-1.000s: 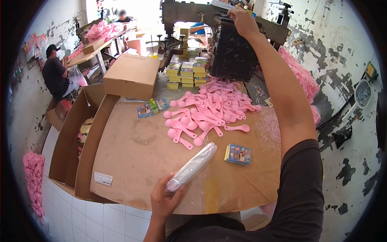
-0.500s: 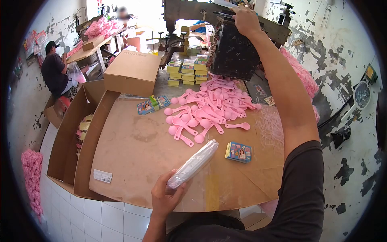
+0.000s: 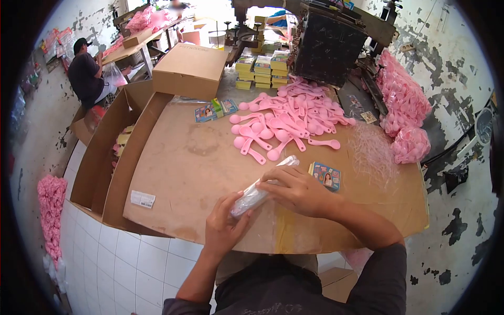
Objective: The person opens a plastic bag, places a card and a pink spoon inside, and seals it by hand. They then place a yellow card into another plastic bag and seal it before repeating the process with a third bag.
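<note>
My left hand (image 3: 224,223) is wrapped round the near end of a clear plastic bundle (image 3: 251,199), held slanted above the cardboard-covered table (image 3: 178,184). My right hand (image 3: 294,190) lies over the bundle's far part, fingers bent together against the plastic; its fingertips are partly hidden. Just beyond the right hand is a small stack of blue picture cards (image 3: 326,176). A large pile of pink spoons (image 3: 294,113) lies farther back. More cards with a green band (image 3: 216,110) rest to the left of the spoons.
A closed carton (image 3: 189,68) and stacked yellow-edged cards (image 3: 262,71) stand at the back, beside a black box (image 3: 328,44). An open carton (image 3: 113,152) is at the left edge. Pink bundles (image 3: 404,100) lie right. A person (image 3: 85,73) sits far left.
My right hand has come down from the top of the black box to the plastic bundle. My left hand still holds the bundle. The camera view has shifted.
</note>
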The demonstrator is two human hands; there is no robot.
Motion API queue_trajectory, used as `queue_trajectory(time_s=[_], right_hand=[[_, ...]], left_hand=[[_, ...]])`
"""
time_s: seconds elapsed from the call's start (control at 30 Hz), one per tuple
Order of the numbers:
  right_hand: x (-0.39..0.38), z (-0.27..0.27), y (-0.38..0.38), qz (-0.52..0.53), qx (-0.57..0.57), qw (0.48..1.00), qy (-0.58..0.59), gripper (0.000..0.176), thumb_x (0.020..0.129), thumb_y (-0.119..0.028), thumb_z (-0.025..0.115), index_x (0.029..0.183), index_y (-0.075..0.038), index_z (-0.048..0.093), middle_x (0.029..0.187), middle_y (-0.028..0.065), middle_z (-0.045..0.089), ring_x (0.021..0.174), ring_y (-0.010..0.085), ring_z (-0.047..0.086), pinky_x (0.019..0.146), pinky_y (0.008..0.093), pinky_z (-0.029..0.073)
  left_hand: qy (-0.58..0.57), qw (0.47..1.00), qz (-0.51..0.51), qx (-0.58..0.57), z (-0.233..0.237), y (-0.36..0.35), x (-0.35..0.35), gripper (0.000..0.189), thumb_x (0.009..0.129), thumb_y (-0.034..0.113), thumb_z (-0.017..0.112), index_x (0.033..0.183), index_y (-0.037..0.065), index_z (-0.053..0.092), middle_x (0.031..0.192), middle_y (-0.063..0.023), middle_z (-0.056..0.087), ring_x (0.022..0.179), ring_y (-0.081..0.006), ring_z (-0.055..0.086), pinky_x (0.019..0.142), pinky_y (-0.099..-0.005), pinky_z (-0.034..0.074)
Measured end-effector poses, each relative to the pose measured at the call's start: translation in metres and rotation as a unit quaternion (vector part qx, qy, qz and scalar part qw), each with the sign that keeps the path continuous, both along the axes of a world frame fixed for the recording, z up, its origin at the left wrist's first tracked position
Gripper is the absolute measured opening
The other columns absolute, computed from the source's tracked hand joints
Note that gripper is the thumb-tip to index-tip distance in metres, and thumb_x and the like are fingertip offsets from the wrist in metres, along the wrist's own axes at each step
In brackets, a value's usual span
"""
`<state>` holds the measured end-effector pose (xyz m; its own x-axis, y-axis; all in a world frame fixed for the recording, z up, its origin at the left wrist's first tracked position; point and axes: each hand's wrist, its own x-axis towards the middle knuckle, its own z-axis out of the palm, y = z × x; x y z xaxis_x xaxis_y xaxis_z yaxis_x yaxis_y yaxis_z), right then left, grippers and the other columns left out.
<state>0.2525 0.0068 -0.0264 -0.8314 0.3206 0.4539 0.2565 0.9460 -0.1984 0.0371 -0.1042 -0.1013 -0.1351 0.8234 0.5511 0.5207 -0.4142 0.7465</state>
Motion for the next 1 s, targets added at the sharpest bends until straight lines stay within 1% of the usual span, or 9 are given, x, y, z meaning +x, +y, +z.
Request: queue_trajectory(time_s=[0.03, 0.13, 0.3, 0.43, 0.53, 0.63, 0.83, 0.93, 1.0], right_hand=[[0.003, -0.012, 0.004, -0.006, 0.055, 0.998, -0.001, 0.045, 0.075, -0.009, 0.076, 0.119, -0.005, 0.069, 0.113, 0.0093, 0.064, 0.112, 0.0278, 0.063, 0.095, 0.0411, 0.051], [0.012, -0.014, 0.004, -0.005, 0.030, 0.999, 0.013, 0.037, 0.080, -0.010, 0.075, 0.117, -0.006, 0.070, 0.107, 0.0089, 0.063, 0.107, 0.0276, 0.064, 0.092, 0.0412, 0.051], [0.016, 0.000, 0.013, 0.033, -0.118, 0.992, 0.010, 0.029, 0.086, -0.009, 0.077, 0.115, -0.008, 0.073, 0.099, 0.0081, 0.062, 0.099, 0.0282, 0.061, 0.086, 0.0422, 0.050], [0.015, 0.010, 0.013, 0.019, -0.206, 0.978, -0.005, 0.025, 0.089, -0.011, 0.074, 0.112, -0.005, 0.072, 0.103, 0.0103, 0.060, 0.104, 0.0302, 0.060, 0.091, 0.0427, 0.049], [0.013, 0.010, 0.016, 0.009, -0.173, 0.984, 0.039, 0.021, 0.090, -0.013, 0.073, 0.110, -0.006, 0.073, 0.108, 0.0113, 0.061, 0.106, 0.0301, 0.059, 0.091, 0.0426, 0.049], [0.014, 0.013, 0.025, 0.047, -0.137, 0.989, -0.005, 0.017, 0.092, -0.013, 0.072, 0.107, -0.006, 0.074, 0.106, 0.0111, 0.063, 0.107, 0.0294, 0.060, 0.092, 0.0424, 0.049], [0.010, 0.006, 0.028, -0.002, -0.205, 0.978, 0.046, 0.011, 0.093, -0.008, 0.070, 0.102, -0.003, 0.069, 0.094, 0.0105, 0.064, 0.095, 0.0289, 0.063, 0.087, 0.0409, 0.050], [0.010, 0.009, 0.027, -0.065, -0.234, 0.967, 0.082, 0.010, 0.095, -0.005, 0.067, 0.103, -0.001, 0.066, 0.096, 0.0121, 0.064, 0.092, 0.0282, 0.063, 0.083, 0.0392, 0.050], [0.015, 0.005, 0.032, -0.107, -0.223, 0.963, 0.105, 0.010, 0.096, -0.003, 0.064, 0.106, -0.001, 0.066, 0.097, 0.0105, 0.066, 0.089, 0.0235, 0.063, 0.082, 0.0366, 0.051]], left_hand=[[0.006, 1.000, 0.000, 0.001, -0.001, -0.001, 0.000, 0.048, 0.083, 0.004, 0.081, 0.128, 0.003, 0.062, 0.108, -0.0168, 0.069, 0.096, -0.0303, 0.070, 0.083, -0.0376, 0.055], [0.039, 0.999, -0.003, 0.006, 0.002, -0.001, 0.002, 0.052, 0.083, 0.007, 0.082, 0.129, 0.004, 0.059, 0.113, -0.0180, 0.069, 0.101, -0.0322, 0.071, 0.085, -0.0390, 0.056], [0.086, 0.996, -0.014, 0.018, 0.023, 0.005, 0.007, 0.064, 0.081, 0.014, 0.085, 0.136, 0.005, 0.055, 0.121, -0.0181, 0.070, 0.109, -0.0339, 0.071, 0.089, -0.0415, 0.058], [0.115, 0.991, -0.004, -0.062, 0.033, 0.005, 0.017, 0.059, 0.082, 0.020, 0.086, 0.133, 0.006, 0.061, 0.116, -0.0154, 0.073, 0.102, -0.0333, 0.073, 0.086, -0.0418, 0.058], [0.151, 0.987, -0.002, -0.052, 0.027, 0.007, 0.018, 0.053, 0.082, 0.023, 0.085, 0.128, 0.007, 0.066, 0.112, -0.0150, 0.074, 0.098, -0.0332, 0.073, 0.083, -0.0414, 0.059], [0.141, 0.989, -0.005, -0.034, 0.026, 0.005, 0.020, 0.048, 0.083, 0.022, 0.085, 0.125, 0.007, 0.068, 0.110, -0.0156, 0.074, 0.096, -0.0334, 0.073, 0.080, -0.0409, 0.059], [0.134, 0.991, -0.009, -0.024, 0.021, 0.005, 0.018, 0.048, 0.083, 0.022, 0.085, 0.126, 0.007, 0.068, 0.110, -0.0151, 0.075, 0.094, -0.0325, 0.074, 0.079, -0.0402, 0.059], [0.126, 0.992, -0.009, -0.017, 0.020, 0.006, 0.017, 0.048, 0.083, 0.022, 0.085, 0.126, 0.007, 0.069, 0.110, -0.0152, 0.075, 0.093, -0.0320, 0.074, 0.079, -0.0396, 0.059], [0.126, 0.992, -0.009, -0.012, 0.019, 0.006, 0.016, 0.048, 0.083, 0.021, 0.085, 0.126, 0.007, 0.069, 0.110, -0.0153, 0.075, 0.094, -0.0317, 0.074, 0.079, -0.0393, 0.059]])
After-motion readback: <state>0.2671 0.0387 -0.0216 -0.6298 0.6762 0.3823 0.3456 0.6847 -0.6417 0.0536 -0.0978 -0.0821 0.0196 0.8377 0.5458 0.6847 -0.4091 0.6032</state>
